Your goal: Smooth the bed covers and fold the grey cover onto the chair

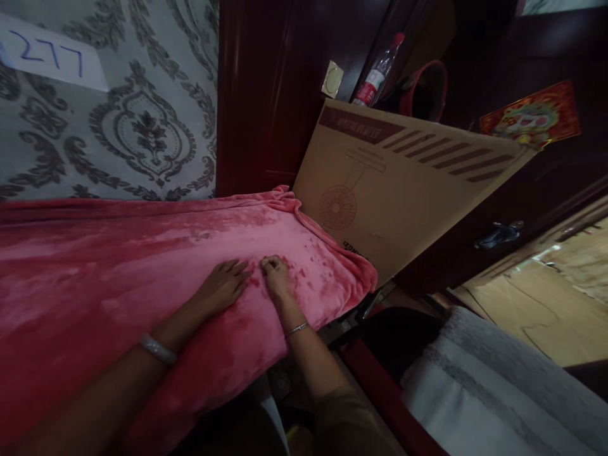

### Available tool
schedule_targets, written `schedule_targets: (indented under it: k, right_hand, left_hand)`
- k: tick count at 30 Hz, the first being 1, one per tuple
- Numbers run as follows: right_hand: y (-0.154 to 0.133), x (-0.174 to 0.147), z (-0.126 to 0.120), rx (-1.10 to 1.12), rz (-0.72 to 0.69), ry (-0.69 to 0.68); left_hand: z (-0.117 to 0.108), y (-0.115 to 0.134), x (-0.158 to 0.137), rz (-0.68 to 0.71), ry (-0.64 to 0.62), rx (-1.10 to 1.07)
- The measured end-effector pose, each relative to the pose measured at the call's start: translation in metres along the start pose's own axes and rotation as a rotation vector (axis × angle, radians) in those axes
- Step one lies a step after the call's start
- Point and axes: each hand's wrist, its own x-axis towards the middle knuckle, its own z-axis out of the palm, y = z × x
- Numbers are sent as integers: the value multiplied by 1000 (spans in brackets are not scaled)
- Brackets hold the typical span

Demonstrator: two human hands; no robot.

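A pink plush blanket (156,266) covers the long surface in front of me, its pile marked with lighter and darker patches. On it rests my left hand (228,283), palm down with the fingers stretched out and holding nothing. Just to its right, my right hand (276,276) touches the blanket with its fingers curled in and pressed together. Whatever may be between those fingertips is too small or hidden to make out. Small dark red marks show in the fabric around both hands. A wide band circles my left wrist, a thin bracelet my right.
A large cardboard box (403,183) leans beyond the blanket's right end. Behind it stand a plastic bottle (375,76) with a red cap and a red round-rimmed object (425,88). Grey and white fabric (479,386) lies at lower right. Patterned wallpaper (147,126) backs the left side.
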Motion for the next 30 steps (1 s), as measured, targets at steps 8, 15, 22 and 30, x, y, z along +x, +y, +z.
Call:
schedule_targets:
  k: [8, 15, 22, 30]
  right_hand:
    - [-7, -4, -2, 145, 32, 27]
    - [-12, -6, -6, 208, 45, 18]
    - [-27, -12, -6, 228, 25, -133]
    - [-32, -10, -9, 247, 45, -181]
  left_hand:
    - [1, 0, -1, -7, 32, -41]
    - [2, 1, -1, -10, 37, -14]
    - [7, -2, -1, 3, 51, -22]
    - [8, -1, 0, -26, 56, -28]
